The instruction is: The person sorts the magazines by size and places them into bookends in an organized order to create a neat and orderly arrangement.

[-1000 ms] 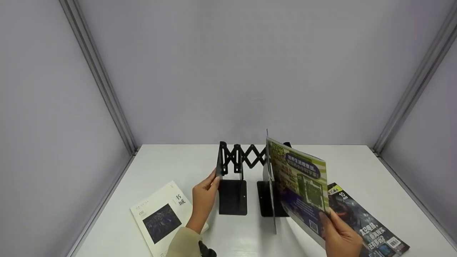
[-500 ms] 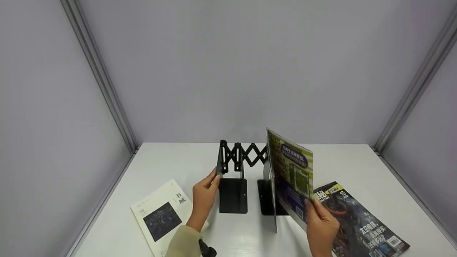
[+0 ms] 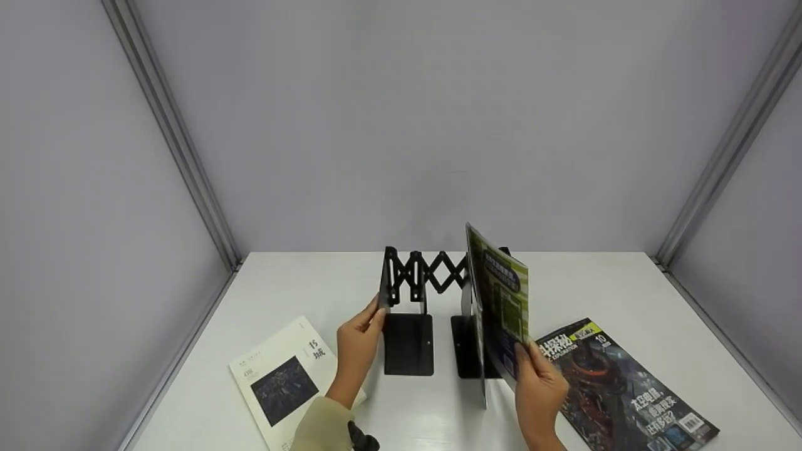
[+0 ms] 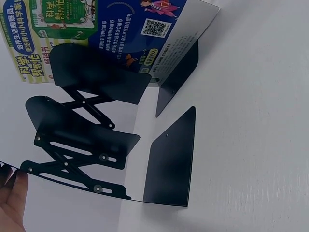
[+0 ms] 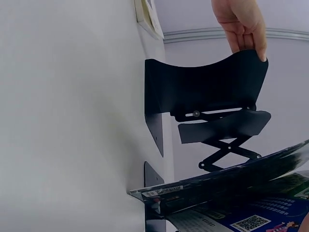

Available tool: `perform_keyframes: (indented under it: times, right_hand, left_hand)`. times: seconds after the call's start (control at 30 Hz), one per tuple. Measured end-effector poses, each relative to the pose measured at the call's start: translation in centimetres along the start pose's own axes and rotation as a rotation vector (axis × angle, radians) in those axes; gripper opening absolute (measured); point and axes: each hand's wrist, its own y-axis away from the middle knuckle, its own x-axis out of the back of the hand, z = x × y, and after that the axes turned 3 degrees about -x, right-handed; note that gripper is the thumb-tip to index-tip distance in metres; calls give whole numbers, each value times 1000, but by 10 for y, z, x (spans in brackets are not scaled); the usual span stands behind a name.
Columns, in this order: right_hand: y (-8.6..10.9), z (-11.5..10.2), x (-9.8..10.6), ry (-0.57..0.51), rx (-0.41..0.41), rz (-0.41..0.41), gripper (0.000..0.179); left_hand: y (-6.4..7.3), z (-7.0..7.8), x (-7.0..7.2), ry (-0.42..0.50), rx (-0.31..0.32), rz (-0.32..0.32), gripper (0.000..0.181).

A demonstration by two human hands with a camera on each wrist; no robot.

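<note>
Fingers of the right hand (image 3: 540, 387) are pinched on the near edge of the green-and-blue glossy magazine (image 3: 503, 304), held tall leftward and beyond; the black metal accordion bookend (image 3: 408, 346) is pinched by the left hand (image 3: 359, 343).

We are counting two hands (image 3: 358, 346) (image 3: 542, 389), one bookend (image 3: 408, 344), one desk (image 3: 601, 288), one pale book (image 3: 286, 385), one flat dark magazine (image 3: 626, 388) and at least one upright magazine (image 3: 506, 300).
</note>
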Motion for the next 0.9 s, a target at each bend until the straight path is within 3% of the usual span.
perform_keyframes:
  times: [0.37, 0.6, 0.73, 0.9]
  right_hand:
    - [13, 14, -3, -94, -96, -86, 32]
    - [22, 17, -3, -25, -212, -184, 33]
    - [26, 18, -1, 44, -208, -247, 34]
    - [29, 22, 1, 36, -151, -284, 34]
  left_hand:
    - [1, -2, -1, -11, 6, 3, 33]
    - [0, -3, -1, 8, 15, -3, 34]
    - [0, -3, -1, -2, 19, -4, 34]
    - [0, -3, -1, -11, 12, 8, 33]
